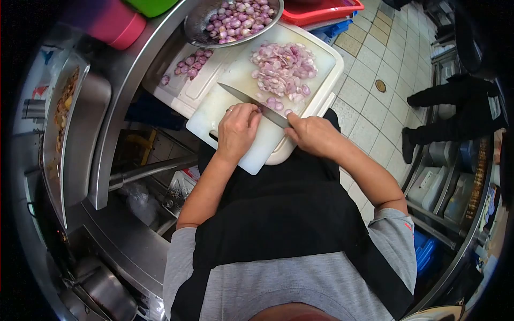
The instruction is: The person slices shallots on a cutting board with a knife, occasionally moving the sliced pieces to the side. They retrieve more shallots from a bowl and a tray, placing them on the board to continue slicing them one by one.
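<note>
My right hand (316, 135) is closed round the handle of a kitchen knife (243, 97), whose long blade lies slantwise across a white cutting board (217, 109). My left hand (236, 131), a ring on one finger, has its fingertips bunched against the near side of the blade. A bit of purple shallot shows at those fingertips; the rest of it is hidden. Just past the blade are a few fresh shallot slices (275, 104). Farther up the board spreads a heap of sliced shallots (284, 67).
A metal bowl (198, 35) of peeled shallots stands beyond the board, with loose whole shallots (193, 65) to its left. The board rests on a white plastic lid (174, 96). A red tray (318, 13) sits at the back. Another person's dark-clothed legs (447, 115) are at right.
</note>
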